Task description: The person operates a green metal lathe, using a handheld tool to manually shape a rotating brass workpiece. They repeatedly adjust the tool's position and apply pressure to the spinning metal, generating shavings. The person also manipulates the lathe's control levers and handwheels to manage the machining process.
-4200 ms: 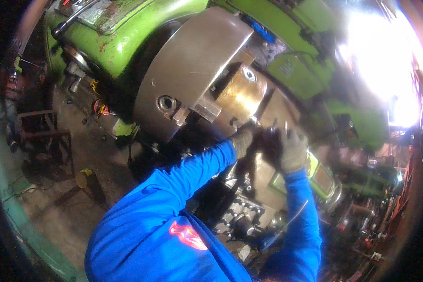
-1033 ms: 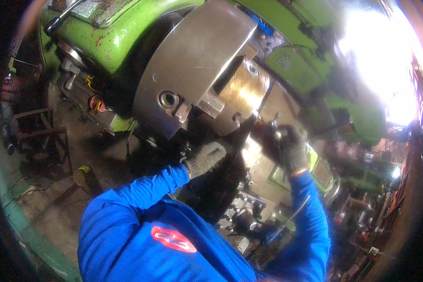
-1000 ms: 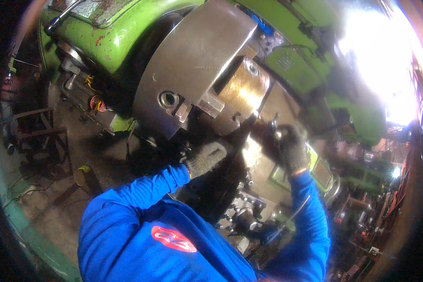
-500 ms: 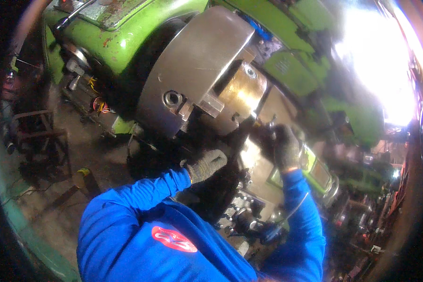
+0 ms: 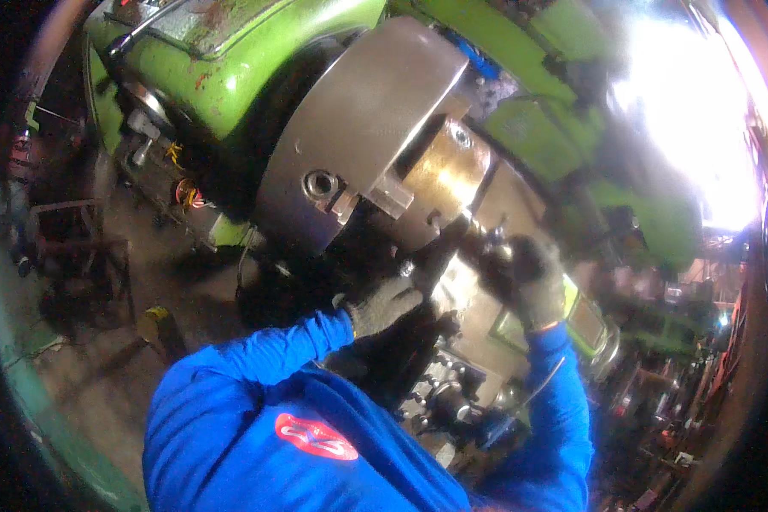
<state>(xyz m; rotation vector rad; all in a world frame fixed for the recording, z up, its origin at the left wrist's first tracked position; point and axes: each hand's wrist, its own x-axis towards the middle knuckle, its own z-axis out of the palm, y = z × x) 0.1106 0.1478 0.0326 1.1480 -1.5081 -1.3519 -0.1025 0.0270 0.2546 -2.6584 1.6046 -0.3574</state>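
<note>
- Brass-coloured workpiece: it sits clamped in the jaws of the big steel chuck on the green lathe, a round stub that sticks out from the chuck face toward the lower right of your view.
- Your right hand, in a grey work glove, is up just beside the free end of the workpiece. Its fingers are curled around a small dark metal part at the nose of the piece, and the grasp looks tight. The part itself is too blurred and dark for you to name.
- Your left hand, also gloved, is lower and to the left, below the chuck's rim. The fingers are bent inward against a dark mass of the machine there; you cannot tell whether it grips anything or only rests on it.
- Both your forearms wear bright blue sleeves, and they come up from the bottom edge.
- One chuck jaw stands out, stepped and pale, at the front of the chuck face, next to a round key socket in the rim.
- Below your hands lies the lathe's carriage, dark and greasy, with knobs and bolts.
- Farther right is more green machine body, and behind it a very bright glare that washes out the upper right.
- To your left, the floor is dusty brown; a dark metal frame stands on it, well apart from the lathe.
</note>
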